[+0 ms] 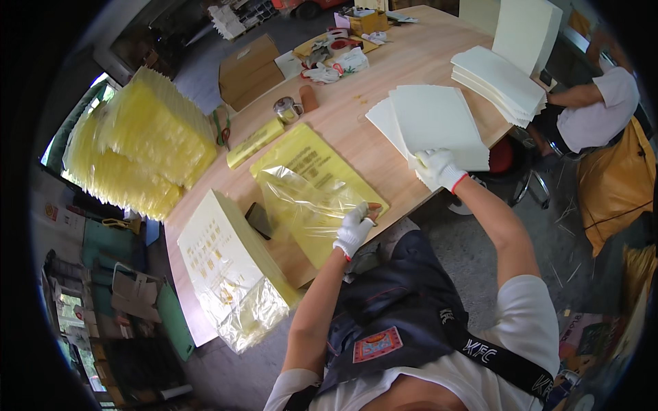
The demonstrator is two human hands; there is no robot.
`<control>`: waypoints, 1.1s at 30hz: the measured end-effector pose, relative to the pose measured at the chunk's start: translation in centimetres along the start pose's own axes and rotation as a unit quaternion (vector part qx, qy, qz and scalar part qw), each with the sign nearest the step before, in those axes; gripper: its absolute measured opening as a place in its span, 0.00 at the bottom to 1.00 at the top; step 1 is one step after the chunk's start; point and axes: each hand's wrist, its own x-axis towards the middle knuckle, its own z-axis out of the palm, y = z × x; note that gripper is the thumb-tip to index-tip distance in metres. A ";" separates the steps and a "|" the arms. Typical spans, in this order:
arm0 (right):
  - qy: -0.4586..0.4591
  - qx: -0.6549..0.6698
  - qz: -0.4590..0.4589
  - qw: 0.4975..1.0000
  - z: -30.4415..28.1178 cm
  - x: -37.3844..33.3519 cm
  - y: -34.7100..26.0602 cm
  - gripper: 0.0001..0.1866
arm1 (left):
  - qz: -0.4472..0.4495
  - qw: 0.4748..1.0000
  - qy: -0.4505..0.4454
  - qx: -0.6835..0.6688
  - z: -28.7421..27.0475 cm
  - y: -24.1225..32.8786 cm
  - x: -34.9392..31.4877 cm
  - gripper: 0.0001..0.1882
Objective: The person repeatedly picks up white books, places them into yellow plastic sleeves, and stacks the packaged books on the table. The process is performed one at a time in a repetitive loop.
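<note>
My left hand (354,229), in a white glove with bare fingertips, pinches the near edge of a clear plastic bag (288,198). The bag lies partly over a flat stack of printed yellow bags (312,161) on the table. Over to the right, my gloved right hand (439,168) has its fingers on the near edge of the white sheets (442,123), which lie fanned out near the table's edge. Its thumb side is hard to make out. Beside my left forearm stands a tall pile of white printed sheets in plastic (229,264).
A large heap of yellow plastic bags (140,140) rises at the far left. On the table (356,151) are a yellow roll (255,142), a metal mug (286,109), a dark phone (258,220) and scissors (221,130). Another person (603,106) sits at right, near more white sheets (499,82).
</note>
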 end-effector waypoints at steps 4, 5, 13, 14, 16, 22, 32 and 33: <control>0.007 0.073 -0.061 0.995 -7.5 -6.0 -7.8 0.12 | -0.107 0.941 -0.075 -0.313 2.4 2.1 1.2 0.22; -0.022 0.116 -0.061 0.991 -8.1 -7.7 -10.2 0.14 | -0.138 0.871 -0.083 -0.465 3.1 2.3 1.5 0.23; 0.019 0.745 0.279 0.606 1.4 -13.3 -4.2 0.24 | -0.176 0.983 -0.054 -0.012 -2.0 5.9 -0.7 0.25; 0.001 0.796 0.263 0.545 1.6 -13.3 -5.3 0.23 | -0.157 0.979 -0.078 0.108 -2.7 6.1 -0.8 0.30; -0.030 0.881 0.219 0.418 0.8 -11.6 -8.0 0.22 | -0.091 0.947 -0.051 0.304 -0.1 5.6 -2.0 0.35; 0.046 0.584 0.372 0.720 1.5 -9.4 -13.7 0.25 | -0.094 0.873 -0.139 0.458 8.3 7.3 -4.4 0.45; 0.084 0.121 -0.253 0.956 -12.6 -7.8 -11.9 0.07 | 0.086 0.959 0.021 -0.268 -11.5 12.5 -8.2 0.32; 0.020 0.115 -0.223 0.968 -12.1 -7.3 -12.9 0.07 | 0.097 0.977 0.008 -0.188 -11.9 14.0 -8.7 0.32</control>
